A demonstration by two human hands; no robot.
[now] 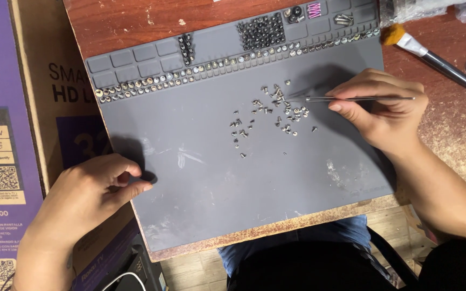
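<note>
A grey silicone work mat lies on a worn wooden table. Several small loose screws are scattered on its upper middle. My right hand holds thin metal tweezers, tips pointing left at the edge of the screw pile. My left hand rests at the mat's left edge, fingers curled and thumb pressed to the mat's border, holding nothing that I can see. Rows of sorted screws fill the small compartments along the mat's top edge, with a dark cluster above them.
A brush with a black handle lies on the table at the upper right. A large cardboard box stands at the left. Clear plastic bags sit at the top right. My legs show below the table's front edge.
</note>
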